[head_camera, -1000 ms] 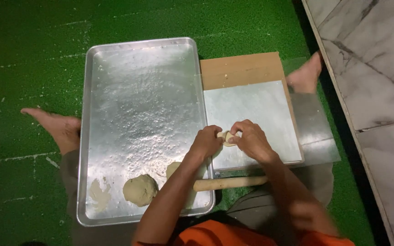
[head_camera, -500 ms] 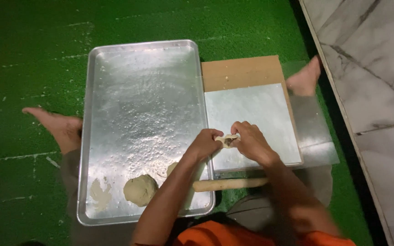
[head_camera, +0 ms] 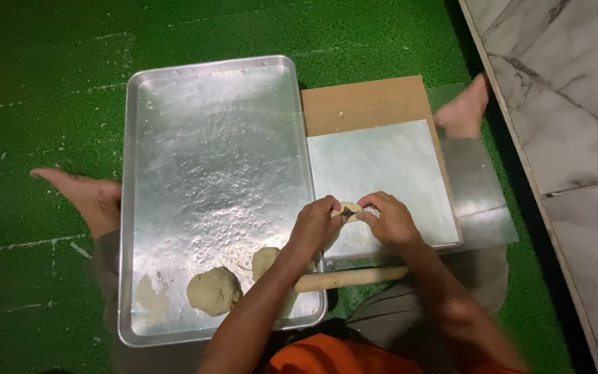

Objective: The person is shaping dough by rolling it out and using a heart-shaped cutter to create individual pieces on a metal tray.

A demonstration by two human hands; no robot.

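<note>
While a bare foot (head_camera: 81,194) is resting far out on the green mat (head_camera: 43,83) at the left edge, the wide metal tray (head_camera: 209,125) is lying next along, its long axis running away from the person. Two lumps of dough are sitting at its near end: a round dough ball (head_camera: 214,291) and, just right of it, a smaller lump (head_camera: 264,262) half hidden by the forearm. Flour is dusting the tray's floor.

Moving right, the left hand (head_camera: 315,227) is reaching across the tray's right rim, and the right hand (head_camera: 390,220) is meeting it over the near part of the board (head_camera: 382,159), a pale sheet lying on brown backing. Both hands are pinching the same small dough piece (head_camera: 349,209), fingertips closing on it from either side, so the piece is sitting directly between them, just above the board rather than flat on it as far as can be told. Something dark is showing at its middle; what it is cannot be told. The piece is small and roundish, stretching slightly left to right between the hands, and neither hand is nearer than the other.

Near the person's lap, a wooden rolling pin (head_camera: 351,278) is lying crosswise, pointing left and right, just below the board's near edge. Farther right, the other foot (head_camera: 466,111) is resting beside the marble floor (head_camera: 569,104).
</note>
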